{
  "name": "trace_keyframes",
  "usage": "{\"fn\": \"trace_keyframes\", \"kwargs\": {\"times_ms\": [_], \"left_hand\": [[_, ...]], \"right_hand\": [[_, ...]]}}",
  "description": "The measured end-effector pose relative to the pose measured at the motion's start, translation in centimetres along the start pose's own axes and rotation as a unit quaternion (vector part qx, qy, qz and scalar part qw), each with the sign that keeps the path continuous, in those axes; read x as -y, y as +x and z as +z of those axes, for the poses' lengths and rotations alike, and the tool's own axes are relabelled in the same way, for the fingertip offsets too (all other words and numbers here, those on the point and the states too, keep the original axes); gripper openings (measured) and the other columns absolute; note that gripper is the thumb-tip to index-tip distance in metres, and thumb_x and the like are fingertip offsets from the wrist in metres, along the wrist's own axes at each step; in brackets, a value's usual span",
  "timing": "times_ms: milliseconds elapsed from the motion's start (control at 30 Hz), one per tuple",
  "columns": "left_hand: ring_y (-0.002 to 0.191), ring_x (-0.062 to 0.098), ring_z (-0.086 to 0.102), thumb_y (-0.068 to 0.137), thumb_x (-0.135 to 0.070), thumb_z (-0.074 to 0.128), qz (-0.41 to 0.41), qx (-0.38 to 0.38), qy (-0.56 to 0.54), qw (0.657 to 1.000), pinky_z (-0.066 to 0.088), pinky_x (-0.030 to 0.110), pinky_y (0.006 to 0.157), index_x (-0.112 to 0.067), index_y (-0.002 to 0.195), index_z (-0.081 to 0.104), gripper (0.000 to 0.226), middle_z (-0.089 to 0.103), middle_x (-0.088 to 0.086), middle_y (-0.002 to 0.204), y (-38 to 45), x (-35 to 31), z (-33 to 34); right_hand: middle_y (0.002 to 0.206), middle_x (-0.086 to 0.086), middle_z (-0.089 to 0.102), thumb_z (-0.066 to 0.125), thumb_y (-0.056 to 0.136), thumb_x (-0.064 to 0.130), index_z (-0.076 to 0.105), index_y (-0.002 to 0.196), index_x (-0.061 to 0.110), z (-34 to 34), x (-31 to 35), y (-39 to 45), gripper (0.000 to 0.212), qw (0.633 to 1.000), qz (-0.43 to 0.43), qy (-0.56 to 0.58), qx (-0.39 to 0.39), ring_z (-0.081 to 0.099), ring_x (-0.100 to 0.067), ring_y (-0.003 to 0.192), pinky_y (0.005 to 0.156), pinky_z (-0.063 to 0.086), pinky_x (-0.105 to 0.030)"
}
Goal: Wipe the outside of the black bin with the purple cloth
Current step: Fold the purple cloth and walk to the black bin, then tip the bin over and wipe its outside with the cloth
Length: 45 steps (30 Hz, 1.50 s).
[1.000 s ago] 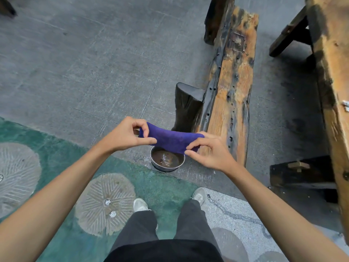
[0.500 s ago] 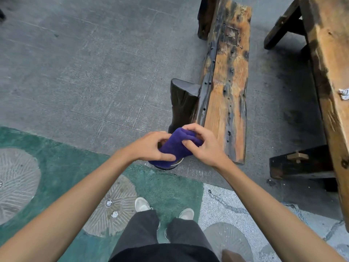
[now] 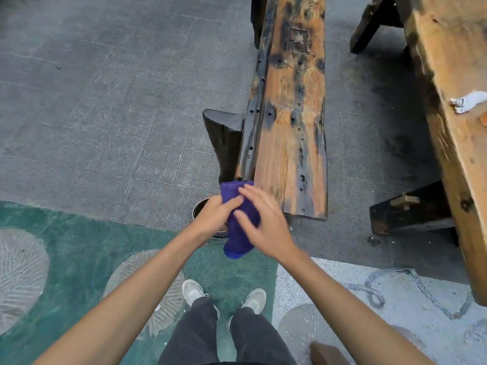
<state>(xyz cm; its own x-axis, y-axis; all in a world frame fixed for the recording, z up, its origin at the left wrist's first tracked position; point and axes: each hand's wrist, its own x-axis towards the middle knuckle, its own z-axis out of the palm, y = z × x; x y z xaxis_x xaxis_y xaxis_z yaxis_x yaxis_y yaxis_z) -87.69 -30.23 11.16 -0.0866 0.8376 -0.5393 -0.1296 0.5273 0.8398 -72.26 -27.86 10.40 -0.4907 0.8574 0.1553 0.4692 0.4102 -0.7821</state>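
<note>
The purple cloth (image 3: 238, 227) is folded into a long wad that hangs down between my hands. My left hand (image 3: 213, 218) grips its upper part with curled fingers. My right hand (image 3: 263, 225) lies against the cloth's right side with fingers nearly straight, thumb on the fabric. Below them on the ground stands the small round bin (image 3: 195, 209), of which only a piece of shiny rim shows left of my left hand; the rest is hidden by hands and cloth.
A worn wooden bench (image 3: 290, 114) runs away from me just right of the bin, its dark leg block (image 3: 224, 138) right behind the bin. A wooden table (image 3: 453, 133) with a white scrap (image 3: 467, 101) stands at the right. My shoes (image 3: 192, 291) are on green painted floor.
The cloth, first stretched flat between both hands, was bunched up and now hangs as a folded wad. My right hand has loosened from a pinch to straight fingers on it.
</note>
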Motion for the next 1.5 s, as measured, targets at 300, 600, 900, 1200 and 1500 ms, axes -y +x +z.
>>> {"fn": "trace_keyframes", "kwargs": {"times_ms": [300, 600, 900, 1200, 1500], "left_hand": [[0.116, 0.022, 0.067, 0.092, -0.075, 0.018, -0.095, 0.238, -0.263, 0.930, 0.050, 0.035, 0.100, -0.009, 0.149, 0.044, 0.091, 0.070, 0.013, 0.127, -0.4, 2.4, 2.1], [0.138, 0.030, 0.054, 0.084, -0.068, 0.038, -0.205, 0.213, -0.215, 0.931, 0.040, 0.045, 0.117, -0.028, 0.155, 0.035, 0.082, 0.049, -0.001, 0.154, 4.1, 10.5, -3.0], [0.114, 0.021, 0.062, 0.101, -0.006, 0.053, 0.036, 0.075, 0.285, 0.955, 0.045, 0.032, 0.103, -0.006, 0.128, 0.063, 0.029, 0.066, 0.007, 0.125, 14.9, 26.9, -9.4], [0.144, 0.024, 0.042, 0.096, -0.011, 0.045, 0.207, 0.127, 0.598, 0.764, 0.036, 0.036, 0.117, -0.014, 0.150, 0.040, 0.054, 0.045, 0.005, 0.157, 29.3, 40.8, -10.7], [0.120, 0.028, 0.056, 0.099, -0.020, 0.051, 0.331, 0.084, 0.702, 0.625, 0.052, 0.043, 0.076, -0.018, 0.149, 0.034, 0.053, 0.055, 0.000, 0.135, 37.3, 48.6, -7.9]], "right_hand": [[0.168, 0.011, 0.020, 0.051, 0.100, 0.052, 0.027, 0.158, 0.033, 1.6, -3.5, -2.7, 0.066, 0.995, 0.059, 0.043, 0.063, 0.015, -0.007, 0.155, 0.125, 0.023, -0.043], [0.142, 0.014, 0.060, 0.055, 0.104, 0.018, 0.050, 0.146, 0.030, 9.8, -8.9, -3.8, 0.044, 0.910, 0.306, 0.280, 0.011, 0.055, 0.003, 0.128, 0.111, 0.041, -0.022], [0.105, -0.001, 0.078, 0.046, 0.107, 0.017, 0.069, 0.112, 0.028, 24.5, -22.6, -3.4, 0.025, 0.812, 0.435, 0.383, -0.075, 0.075, -0.015, 0.083, 0.065, 0.060, -0.028], [0.110, -0.006, 0.075, 0.050, 0.106, 0.021, 0.070, 0.114, 0.022, 32.0, -39.3, -1.6, 0.021, 0.870, 0.360, 0.321, -0.105, 0.068, -0.022, 0.096, 0.096, 0.054, -0.053], [0.114, 0.021, 0.069, 0.047, 0.105, 0.017, 0.062, 0.115, 0.042, 34.1, -48.0, 2.2, 0.030, 0.991, 0.108, 0.051, -0.063, 0.061, 0.003, 0.110, 0.098, 0.043, -0.017]]}}
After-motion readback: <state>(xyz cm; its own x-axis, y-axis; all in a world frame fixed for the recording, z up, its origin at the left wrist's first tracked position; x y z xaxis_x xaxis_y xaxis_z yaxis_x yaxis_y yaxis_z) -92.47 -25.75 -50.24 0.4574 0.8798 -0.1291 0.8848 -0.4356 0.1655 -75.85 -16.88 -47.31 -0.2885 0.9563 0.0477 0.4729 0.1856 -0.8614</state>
